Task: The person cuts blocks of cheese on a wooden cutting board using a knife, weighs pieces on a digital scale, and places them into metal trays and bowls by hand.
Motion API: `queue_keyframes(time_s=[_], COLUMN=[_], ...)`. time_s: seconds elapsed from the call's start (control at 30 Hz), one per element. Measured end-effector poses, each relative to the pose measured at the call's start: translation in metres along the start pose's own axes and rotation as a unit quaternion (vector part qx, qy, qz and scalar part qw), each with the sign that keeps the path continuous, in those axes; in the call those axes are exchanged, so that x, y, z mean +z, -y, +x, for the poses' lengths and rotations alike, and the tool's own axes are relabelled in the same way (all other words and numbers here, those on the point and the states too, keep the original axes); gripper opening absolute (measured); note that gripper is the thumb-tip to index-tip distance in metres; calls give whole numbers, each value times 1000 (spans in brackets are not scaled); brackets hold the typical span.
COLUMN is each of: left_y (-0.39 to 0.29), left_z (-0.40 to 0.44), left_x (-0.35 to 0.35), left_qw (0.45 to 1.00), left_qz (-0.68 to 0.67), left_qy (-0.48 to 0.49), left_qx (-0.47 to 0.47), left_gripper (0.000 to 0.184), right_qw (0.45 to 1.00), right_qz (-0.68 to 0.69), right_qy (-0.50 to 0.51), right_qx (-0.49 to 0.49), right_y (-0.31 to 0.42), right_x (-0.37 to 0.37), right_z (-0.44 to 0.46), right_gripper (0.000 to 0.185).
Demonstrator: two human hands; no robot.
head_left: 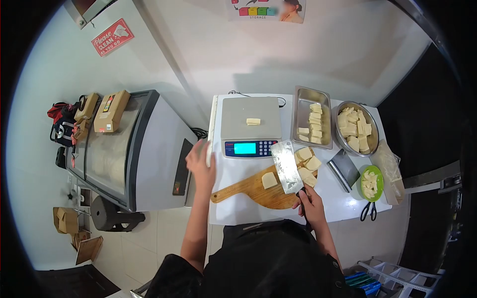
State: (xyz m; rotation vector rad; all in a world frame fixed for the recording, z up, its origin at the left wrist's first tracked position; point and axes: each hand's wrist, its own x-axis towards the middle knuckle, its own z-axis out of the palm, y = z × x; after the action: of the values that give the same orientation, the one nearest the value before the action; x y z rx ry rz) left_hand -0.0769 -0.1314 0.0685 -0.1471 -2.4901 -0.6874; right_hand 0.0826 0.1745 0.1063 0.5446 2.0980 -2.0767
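The front edge of the white table [338,208] runs right before my black clothing [268,258], and its left edge faces the chest freezer [161,164] across a narrow gap. I have bare tabletop between the scale [238,109] and the board's handle, and a strip from the wooden board [273,199] across to the metal scraper [344,169].

The right side is crowded — a steel tray [302,109] with a column of pale pieces, a steel bowl [375,141] heaped with larger chunks, then a clear plastic bag [387,161], a green bowl [381,184] of small bits, and black-handled scissors [368,212]. One small pale piece [253,121] sits on the scale's plate. On the board, a pale block [269,181] lies left of the blade, with others [308,161] to its right.

My right hand [310,204] is wrapped around the handle of a cleaver [285,166], its blade slanting over the board towards the scale's front corner. My left hand [201,166] is spread by the table's left edge — whether it touches that edge, I can't tell.
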Motion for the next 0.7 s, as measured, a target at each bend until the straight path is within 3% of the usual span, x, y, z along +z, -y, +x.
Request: queue_keyframes(time_s=[0.17,0.33,0.43,0.57,0.7], left_y=[-39,-45,-45,-52,-49], left_z=[44,87,99,75,59], left_x=[58,95,108,107,114], left_qw=[987,975,961,952,952], left_qz=[8,-28,-5,69,102], left_qy=[91,159,171,156,187], left_qx=[132,156,218,253,222], left_gripper=[50,56,65,74,78], right_qw=[998,997,997,996,995], right_qz=[42,33,34,39,59], right_qy=[-27,-38,-41,-49,-57], right_qx=[45,60,62,62,62], right_y=[-2,-11,-8,-1,-5], right_x=[14,31,36,37,38], right_z=[33,81,94,97,96], right_gripper=[43,43,44,43,40])
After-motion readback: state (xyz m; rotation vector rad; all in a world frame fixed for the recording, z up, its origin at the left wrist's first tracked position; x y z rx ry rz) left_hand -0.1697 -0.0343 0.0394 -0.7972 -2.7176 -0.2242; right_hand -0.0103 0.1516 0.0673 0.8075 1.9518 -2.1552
